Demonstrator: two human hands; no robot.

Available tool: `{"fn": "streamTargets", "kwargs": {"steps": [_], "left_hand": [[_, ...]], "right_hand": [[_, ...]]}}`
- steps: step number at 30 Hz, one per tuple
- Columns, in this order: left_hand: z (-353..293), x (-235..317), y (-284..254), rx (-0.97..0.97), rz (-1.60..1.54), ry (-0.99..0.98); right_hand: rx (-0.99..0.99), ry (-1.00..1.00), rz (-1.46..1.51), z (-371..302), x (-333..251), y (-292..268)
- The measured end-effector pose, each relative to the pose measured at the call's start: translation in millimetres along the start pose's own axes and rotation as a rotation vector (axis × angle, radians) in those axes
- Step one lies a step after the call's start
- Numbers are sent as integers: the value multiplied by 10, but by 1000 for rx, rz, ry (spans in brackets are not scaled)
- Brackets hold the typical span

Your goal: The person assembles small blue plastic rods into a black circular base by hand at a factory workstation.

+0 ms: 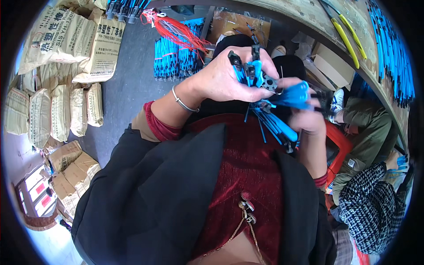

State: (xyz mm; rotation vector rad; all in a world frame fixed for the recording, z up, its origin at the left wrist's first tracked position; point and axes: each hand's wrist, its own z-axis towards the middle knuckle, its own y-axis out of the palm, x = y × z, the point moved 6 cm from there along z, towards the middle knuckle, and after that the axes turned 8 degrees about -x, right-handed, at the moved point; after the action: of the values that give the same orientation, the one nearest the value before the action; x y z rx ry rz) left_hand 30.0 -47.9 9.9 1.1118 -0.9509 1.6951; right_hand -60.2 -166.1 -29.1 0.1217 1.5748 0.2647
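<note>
Grasping bundle of thin blue strips with black plastic ends (pixel 276 125), your left hand (pixel 238 79) is holding it before dark-red shiny top (pixel 247 170); strips are slanting rightward, toward you; right hand (pixel 309 117) is appearing blurred just beside, grip impossible to tell.

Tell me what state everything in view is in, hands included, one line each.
Bare left hand: closed around blue-and-black plastic pieces
Bare right hand: blurred, at the pieces, grip unclear
Yellow-handled metal pliers: handles apart
Row of brown paper sacks: bulging, side by side
Thin red cords: bunched
Black cloth jacket: open in front
</note>
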Motion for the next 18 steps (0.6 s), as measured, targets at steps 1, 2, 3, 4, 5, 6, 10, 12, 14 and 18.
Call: {"fn": "streamTargets", "kwargs": {"steps": [1, 2, 3, 4, 5, 6, 10, 12, 14, 18], "left_hand": [[17, 13, 27, -68, -38, -10], [28, 13, 67, -137, -75, -20], [29, 15, 95, -140, -83, -23], [37, 12, 123, -127, -96, -25], [59, 6, 129, -112, -103, -25], [71, 3, 129, -98, -110, -24], [68, 23, 140, -105, -129, -2], [48, 6, 123, -86, -105, -46], [30, -29, 109, -53, -61, -130], [53, 19, 90, 23, 38, -142]], "right_hand": [[-89, -1, 5, -16, -63, -26], [-178, -1, 11, -30, -127, -40], [-171, 4, 14, -34, -188, -98], [-260, 72, -100, -16, -215, -111], [-352, 136, -217, 26, -234, -131], [-444, 200, -335, 34, -232, -121], [-392, 427, -55, -7, -215, -47], [-318, 340, -63, -20, -206, -4], [-161, 167, -81, -42, -243, -7], [58, 104, -225, -87, -257, -57]]}}
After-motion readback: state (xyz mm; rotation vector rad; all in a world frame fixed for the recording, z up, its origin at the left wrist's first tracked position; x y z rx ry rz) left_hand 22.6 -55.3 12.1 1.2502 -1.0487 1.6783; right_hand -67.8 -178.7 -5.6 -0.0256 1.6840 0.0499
